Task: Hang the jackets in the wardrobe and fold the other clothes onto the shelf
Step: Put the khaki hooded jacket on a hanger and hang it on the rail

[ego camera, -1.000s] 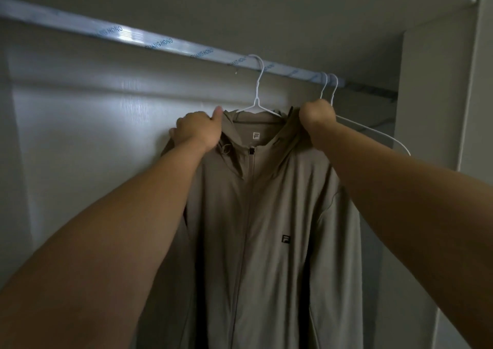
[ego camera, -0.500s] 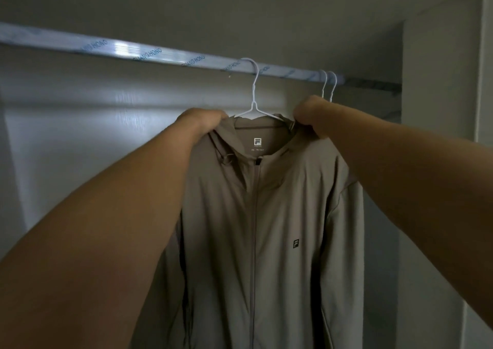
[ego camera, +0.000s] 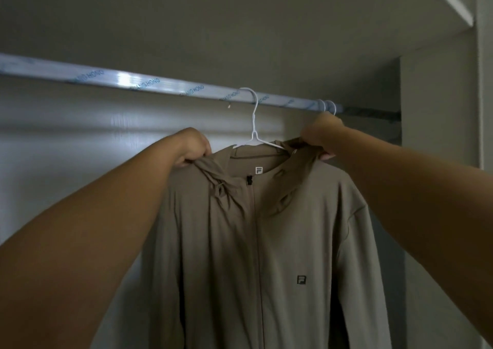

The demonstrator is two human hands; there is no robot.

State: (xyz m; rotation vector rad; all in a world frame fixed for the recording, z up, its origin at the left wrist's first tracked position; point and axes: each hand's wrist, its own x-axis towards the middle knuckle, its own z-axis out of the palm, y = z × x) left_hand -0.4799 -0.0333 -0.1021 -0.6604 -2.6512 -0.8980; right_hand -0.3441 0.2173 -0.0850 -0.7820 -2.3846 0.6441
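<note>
1. Two risks: tug the hooded jacket (ego camera: 266, 242) unevenly and a shoulder could slide off the white wire hanger (ego camera: 254, 124); lift too hard and the hook could jump off the wardrobe rail (ego camera: 133, 77).
2. Your left hand (ego camera: 193, 147) is closed, pinching hood fabric at the collar's left side.
3. Your right hand (ego camera: 318, 135) grips the collar's right side, just below two spare hanger hooks (ego camera: 328, 107).
4. The hooded jacket hangs zipped on its hanger, toward the rail's right end.
</note>
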